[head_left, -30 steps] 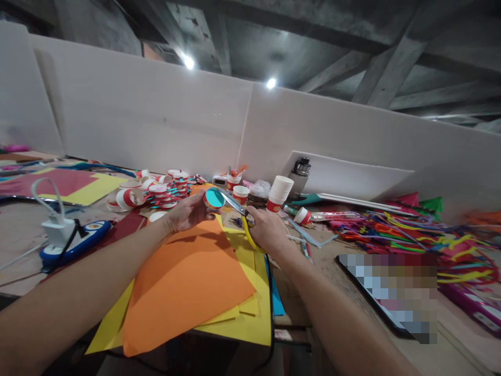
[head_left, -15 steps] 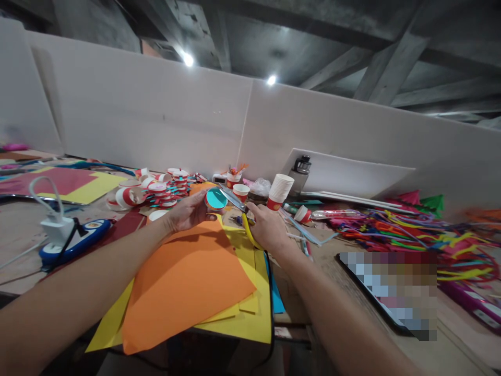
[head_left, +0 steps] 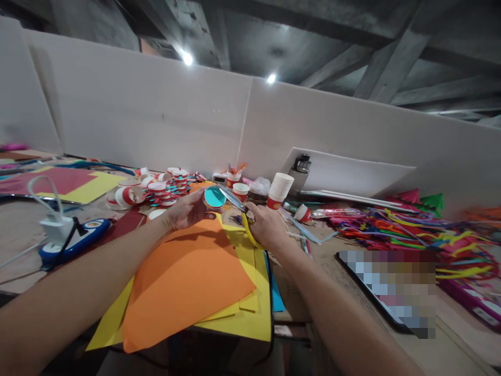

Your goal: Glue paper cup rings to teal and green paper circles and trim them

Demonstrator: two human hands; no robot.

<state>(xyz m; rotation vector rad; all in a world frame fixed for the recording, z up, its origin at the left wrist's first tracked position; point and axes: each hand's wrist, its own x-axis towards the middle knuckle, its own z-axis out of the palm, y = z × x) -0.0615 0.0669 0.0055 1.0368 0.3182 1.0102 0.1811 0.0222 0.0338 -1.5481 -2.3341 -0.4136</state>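
Note:
My left hand [head_left: 188, 210] is closed around a paper cup [head_left: 215, 197] whose round face toward me is turquoise. In my right hand [head_left: 268, 225] are scissors [head_left: 248, 230] with yellow handles, their blades pointing up and left to the cup's right edge. Whether the blades touch the cup I cannot tell. Below both hands lies a sheet of orange paper [head_left: 188, 282], on top of yellow sheets [head_left: 250, 326]. Just beyond the scissors stand a single paper cup [head_left: 240, 192] and a tall stack of paper cups [head_left: 280, 190].
Cut red-and-white cup pieces [head_left: 160, 190] crowd the back left. A blue power strip [head_left: 78, 241] with a white charger sits at left. On the right are colourful pipe cleaners [head_left: 407, 230] and a tablet-like device [head_left: 387, 292] with a blurred screen. A dark bottle [head_left: 300, 175] stands behind.
The cup in my left hand has shifted very slightly left, away from the scissors. My right hand keeps its grip and has hardly moved.

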